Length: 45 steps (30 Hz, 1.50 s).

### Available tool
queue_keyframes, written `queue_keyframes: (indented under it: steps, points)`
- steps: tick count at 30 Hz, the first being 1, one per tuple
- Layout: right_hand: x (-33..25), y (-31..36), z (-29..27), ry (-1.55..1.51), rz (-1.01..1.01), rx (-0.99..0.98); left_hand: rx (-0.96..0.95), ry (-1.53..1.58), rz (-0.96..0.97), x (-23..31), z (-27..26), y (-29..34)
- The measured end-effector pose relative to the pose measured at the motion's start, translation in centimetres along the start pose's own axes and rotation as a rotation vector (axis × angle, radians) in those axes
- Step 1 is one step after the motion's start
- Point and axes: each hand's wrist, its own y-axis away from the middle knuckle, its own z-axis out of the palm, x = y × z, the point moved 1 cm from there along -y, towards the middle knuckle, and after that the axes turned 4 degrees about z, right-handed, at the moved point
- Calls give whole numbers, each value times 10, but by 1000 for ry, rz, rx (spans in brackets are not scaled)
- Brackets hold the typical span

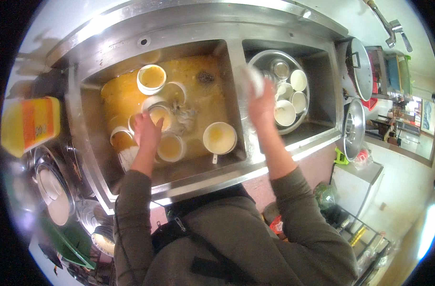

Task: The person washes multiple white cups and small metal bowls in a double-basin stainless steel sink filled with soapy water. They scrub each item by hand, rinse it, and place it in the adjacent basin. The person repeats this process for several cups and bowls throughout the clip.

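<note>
The left sink basin (234, 95) holds cloudy yellow-orange water with several white bowls in it. My left hand (148, 131) reaches into this water, its thumb and fingers closed at the rim of a bowl (161, 114) filled with liquid. My right hand (262, 112) is raised over the right basin's near-left side and grips a white bowl (254, 82), blurred by motion. Beyond it, a large round metal basin (304, 71) contains several white bowls (284, 112) and a clear or metallic cup (280, 69). A white bowl with a handle-like piece (220, 138) sits at the left basin's near-right corner.
A dark scouring pad (205, 76) lies in the water. The steel divider (235, 52) separates both basins. Left of the sink stand a yellow-and-orange container (31, 125) and stacked dishes (53, 186). Large metal pots (358, 69) lean at the right, below a wall tap (394, 28).
</note>
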Motion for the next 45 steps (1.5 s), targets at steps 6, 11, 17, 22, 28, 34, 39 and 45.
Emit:
queue_keyframes:
  steps: [6,11,17,22,28,34,39,45]
  points:
    - [121,-65,-50,505,307,-57,-142,-219,-91,12,30,-20]
    - [68,-12,-31,29,149,-8,-138,87,-147,-4,27,-25]
    - [-87,82,116,212,-190,-721,-141,28,-191,-36,33,-12]
    - [-93,89,212,447,-96,-948,-87,397,-314,-73,20,10]
    - [-62,84,220,-78,131,-895,-264,985,-492,-90,-1,32]
    - [-88,86,172,-1357,1205,-757,-191,574,-269,-85,-9,37]
    - [-150,101,164,-1395,1244,-811,-201,1489,-374,-62,-16,48]
    - [-186,154,177,-437,45,-669,-367,2198,-736,-42,-20,46]
